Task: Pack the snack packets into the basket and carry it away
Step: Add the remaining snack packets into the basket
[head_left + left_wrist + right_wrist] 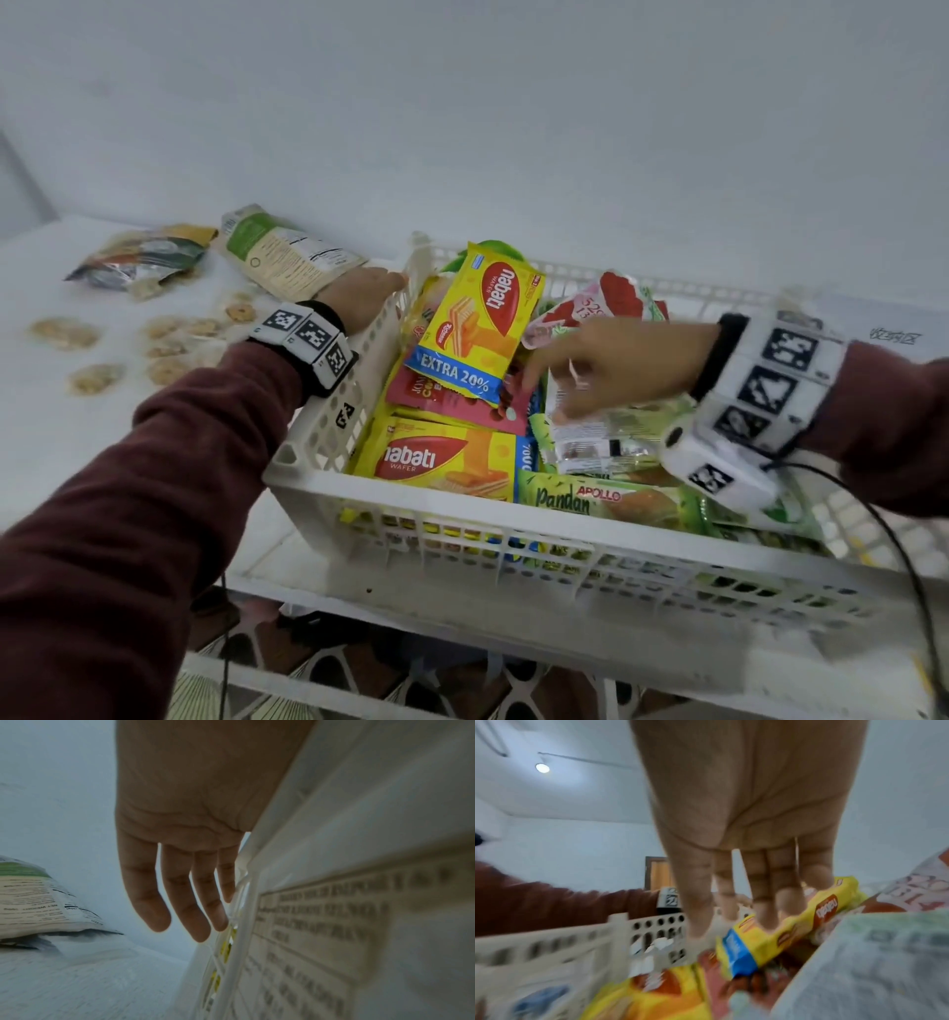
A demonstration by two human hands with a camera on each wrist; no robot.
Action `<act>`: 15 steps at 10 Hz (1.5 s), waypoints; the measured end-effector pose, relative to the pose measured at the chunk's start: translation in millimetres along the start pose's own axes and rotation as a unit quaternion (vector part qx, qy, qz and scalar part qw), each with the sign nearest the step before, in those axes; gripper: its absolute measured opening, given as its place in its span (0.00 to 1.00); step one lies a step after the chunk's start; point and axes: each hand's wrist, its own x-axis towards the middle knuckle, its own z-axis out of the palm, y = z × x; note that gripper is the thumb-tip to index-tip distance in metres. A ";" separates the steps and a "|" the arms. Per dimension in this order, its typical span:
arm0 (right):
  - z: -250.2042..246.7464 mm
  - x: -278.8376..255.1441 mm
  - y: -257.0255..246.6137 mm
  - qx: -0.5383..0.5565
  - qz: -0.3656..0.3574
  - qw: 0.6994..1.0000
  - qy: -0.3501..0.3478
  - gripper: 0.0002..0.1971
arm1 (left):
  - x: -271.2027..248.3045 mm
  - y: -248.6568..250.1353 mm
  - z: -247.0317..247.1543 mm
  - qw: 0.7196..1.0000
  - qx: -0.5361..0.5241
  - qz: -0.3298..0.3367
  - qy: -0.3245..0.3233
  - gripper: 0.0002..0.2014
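Head view: left hand [359, 300] flat against basket [328, 426]; right hand [611, 370], fingers straight, over wafers [480, 329]; she'd best steady it, press packets level.

Dark maroon long sleeves [128, 488] are worn on both arms. White wristbands [308, 339] printed with black square markers are strapped over black cuffs, and a thin black cable [888, 545] is trailed from the right band.

Soft, even, cool-white light, no hard shadows. Ceiling lamp [542, 768] glowing at upper left of the right wrist view. Heavy motion blur on both wrist views, basket [321, 933] label smeared and unreadable. Head view sharper, bent at edges.
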 end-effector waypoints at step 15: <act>6.6 90.6 -68.0 0.113 0.022 0.993 -0.010 0.39 | -9.2 7.7 -3.6 0.936 -0.333 -0.116 -0.004 0.23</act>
